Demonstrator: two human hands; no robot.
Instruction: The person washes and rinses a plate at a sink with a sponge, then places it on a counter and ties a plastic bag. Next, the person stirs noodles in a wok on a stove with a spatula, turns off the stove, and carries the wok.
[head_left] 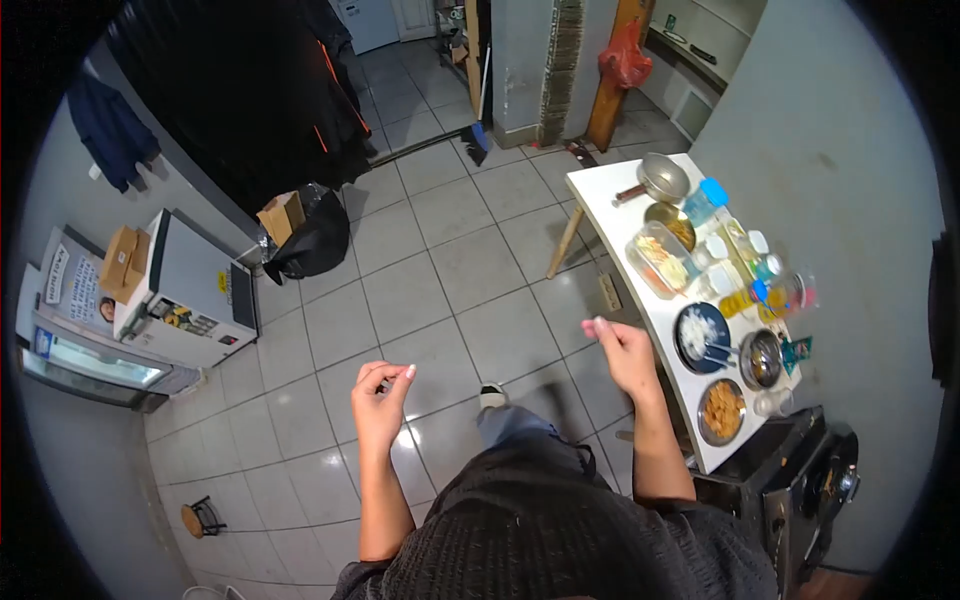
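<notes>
My left hand [381,402] hovers above the tiled floor, its fingers loosely curled in toward the thumb, with nothing seen in it. To the right, my right hand [626,358] is raised beside the white table [612,192], its fingers curled and the thumb close to them; no object shows there. Nearest to it on the table are a dark bowl of white food [700,328] with utensils, a plastic container of chopped food [658,262] and a plate of orange-brown food [722,408]. Neither hand touches them.
A metal pan [662,178], jars and oil bottles [738,300] crowd the table. A black stove [765,480] adjoins its near end. At left are a white fridge [205,280], a black bag [318,245] with cardboard, and a small stool [196,520]. A broom [477,145] stands ahead.
</notes>
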